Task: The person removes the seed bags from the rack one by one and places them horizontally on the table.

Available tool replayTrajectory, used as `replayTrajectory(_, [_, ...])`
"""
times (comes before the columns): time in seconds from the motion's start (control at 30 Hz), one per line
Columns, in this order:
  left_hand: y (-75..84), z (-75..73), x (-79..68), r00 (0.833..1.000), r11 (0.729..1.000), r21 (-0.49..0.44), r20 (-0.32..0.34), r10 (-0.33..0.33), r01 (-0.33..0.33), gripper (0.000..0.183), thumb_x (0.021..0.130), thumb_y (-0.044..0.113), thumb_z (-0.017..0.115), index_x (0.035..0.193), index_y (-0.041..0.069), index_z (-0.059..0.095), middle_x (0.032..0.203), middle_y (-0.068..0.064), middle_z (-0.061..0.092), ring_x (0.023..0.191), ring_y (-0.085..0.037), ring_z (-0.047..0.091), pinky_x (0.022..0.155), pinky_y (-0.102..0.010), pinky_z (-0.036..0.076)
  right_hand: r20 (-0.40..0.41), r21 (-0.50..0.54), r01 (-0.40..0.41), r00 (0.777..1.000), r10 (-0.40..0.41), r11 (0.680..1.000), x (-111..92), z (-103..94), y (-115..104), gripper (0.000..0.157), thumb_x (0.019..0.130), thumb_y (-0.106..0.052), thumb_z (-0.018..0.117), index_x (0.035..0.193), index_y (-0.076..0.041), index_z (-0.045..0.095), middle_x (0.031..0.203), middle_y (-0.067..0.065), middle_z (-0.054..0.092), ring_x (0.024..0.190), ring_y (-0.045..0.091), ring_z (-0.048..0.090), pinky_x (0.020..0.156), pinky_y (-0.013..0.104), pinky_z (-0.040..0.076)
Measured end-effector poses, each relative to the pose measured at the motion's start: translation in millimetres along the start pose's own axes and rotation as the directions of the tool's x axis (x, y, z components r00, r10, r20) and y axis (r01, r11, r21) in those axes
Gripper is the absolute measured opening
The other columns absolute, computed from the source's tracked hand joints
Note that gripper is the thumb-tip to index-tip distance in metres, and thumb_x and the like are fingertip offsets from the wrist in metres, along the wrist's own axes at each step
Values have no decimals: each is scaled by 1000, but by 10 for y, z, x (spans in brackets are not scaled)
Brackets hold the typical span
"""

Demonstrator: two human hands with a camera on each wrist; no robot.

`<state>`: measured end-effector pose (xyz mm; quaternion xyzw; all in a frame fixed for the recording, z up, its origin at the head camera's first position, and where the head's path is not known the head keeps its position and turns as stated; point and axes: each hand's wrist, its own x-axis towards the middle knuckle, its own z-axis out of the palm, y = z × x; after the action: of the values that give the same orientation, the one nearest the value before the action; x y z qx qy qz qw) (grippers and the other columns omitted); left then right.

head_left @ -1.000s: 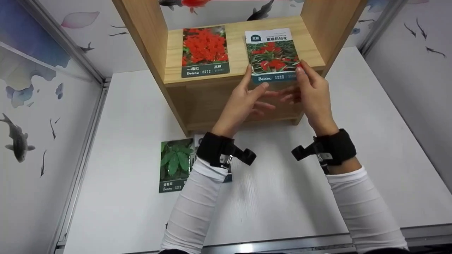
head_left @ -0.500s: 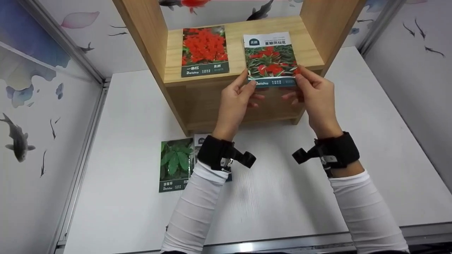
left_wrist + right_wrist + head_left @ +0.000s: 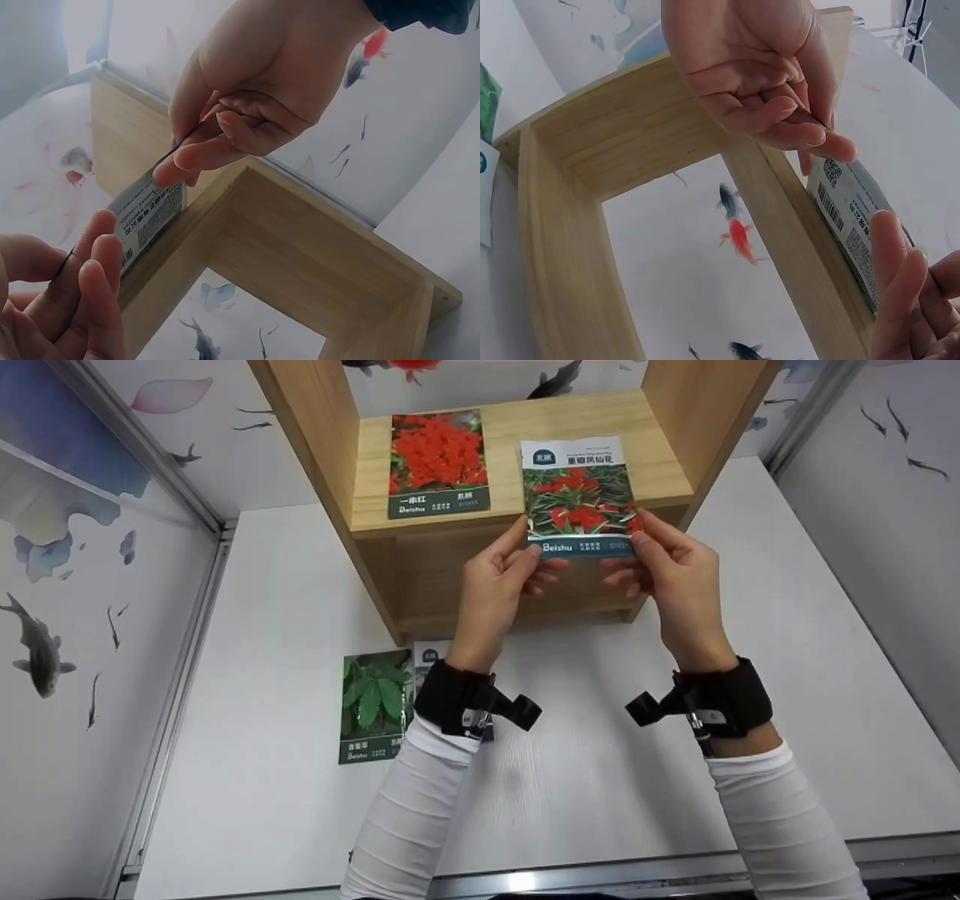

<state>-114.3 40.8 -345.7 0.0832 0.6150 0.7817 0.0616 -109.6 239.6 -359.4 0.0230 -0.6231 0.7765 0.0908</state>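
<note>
My left hand (image 3: 495,589) pinches the lower left corner of a seed packet (image 3: 581,499) with red flowers and a teal bottom band. At the lower right corner my right hand (image 3: 682,585) pinches the same packet between thumb and fingers. The packet's lower end juts past the front edge of the wooden shelf (image 3: 502,431). Its printed back with a barcode (image 3: 830,208) shows in the right wrist view. Left of it on the shelf lies another seed packet (image 3: 439,465) with dense red blossoms.
A green-leaf seed packet (image 3: 373,701) lies on the white table (image 3: 255,720), with a further packet (image 3: 429,652) partly hidden under my left wrist. The shelf's wooden side panels (image 3: 315,442) rise on both sides. Printed fish decorate the surrounding walls.
Both hands have drawn the held packet slightly toward me, so more of it overhangs the shelf's front edge. My left fingers have closed in on its corner. The other packets stay put.
</note>
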Motion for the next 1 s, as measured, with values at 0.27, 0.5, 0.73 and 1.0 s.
replayTrajectory(0.27, [-57, -31, -113, 1000, 999, -51, -10, 9, -9, 48, 91, 14, 52, 136, 7, 36, 87, -11, 67, 79, -26, 62, 63, -29, 47, 27, 10, -5, 1000, 5, 1000, -123, 28, 3, 46, 88, -19, 58, 130, -5, 47, 88, 24, 62, 64, 27, 62, 45, 22, 45])
replayTrajectory(0.5, [-210, -66, -170, 999, 996, -76, -20, 42, -44, 49, 90, 20, 54, 135, 13, 39, 88, -10, 68, 78, -26, 62, 62, -28, 46, 53, 26, -15, 999, 14, 1000, -227, 36, 20, 47, 89, -18, 56, 132, -5, 43, 85, 24, 62, 61, 26, 62, 44, 22, 44])
replayTrajectory(0.73, [-182, -36, -375, 998, 994, -96, -37, 50, -53, 47, 92, 18, 51, 136, 13, 38, 90, -10, 68, 77, -27, 61, 59, -26, 43, 96, 25, -24, 995, 21, 999, -364, 36, -2, 50, 89, -16, 55, 135, -4, 38, 81, 25, 62, 59, 27, 62, 44, 23, 45])
replayTrajectory(1.0, [-217, -18, -566, 998, 989, -133, -27, 64, -67, 47, 92, 17, 51, 136, 12, 38, 90, -12, 67, 74, -28, 61, 56, -25, 41, 133, 15, -27, 991, 25, 1000, -539, 16, -48, 51, 90, -15, 54, 136, -4, 35, 77, 26, 63, 57, 27, 62, 45, 23, 47])
